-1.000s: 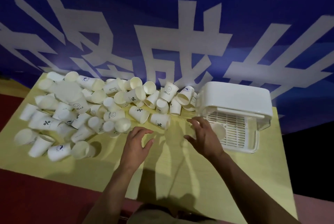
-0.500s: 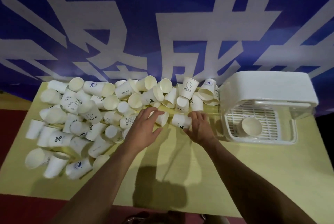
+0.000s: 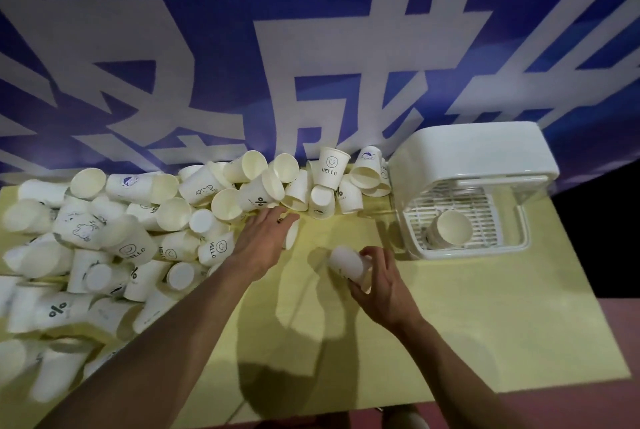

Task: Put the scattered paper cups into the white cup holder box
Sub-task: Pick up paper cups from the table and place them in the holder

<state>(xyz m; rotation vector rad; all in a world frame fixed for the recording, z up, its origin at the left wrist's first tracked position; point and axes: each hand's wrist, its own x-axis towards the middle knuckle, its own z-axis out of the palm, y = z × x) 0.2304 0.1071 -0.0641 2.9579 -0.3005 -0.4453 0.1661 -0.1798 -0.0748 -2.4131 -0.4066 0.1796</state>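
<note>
Right hand fingers clamped on a cup left of the box — left hand fingers spread over another cup.

**Two bare arms over the table, one hand spread, one hand gripping**

Both forearms come up from the bottom edge, bare to the wrist, and angle toward each other. The left hand lies palm down at full reach, back of the hand toward the camera, fingers straight and close together, pointing up and to the right, their tips on a cup half hidden beneath them. The right hand sits nearer the body, wrist bent inward, thumb on the near side and fingers curled over the far side, clasped around a paper cup lying tilted in its grasp.
</note>
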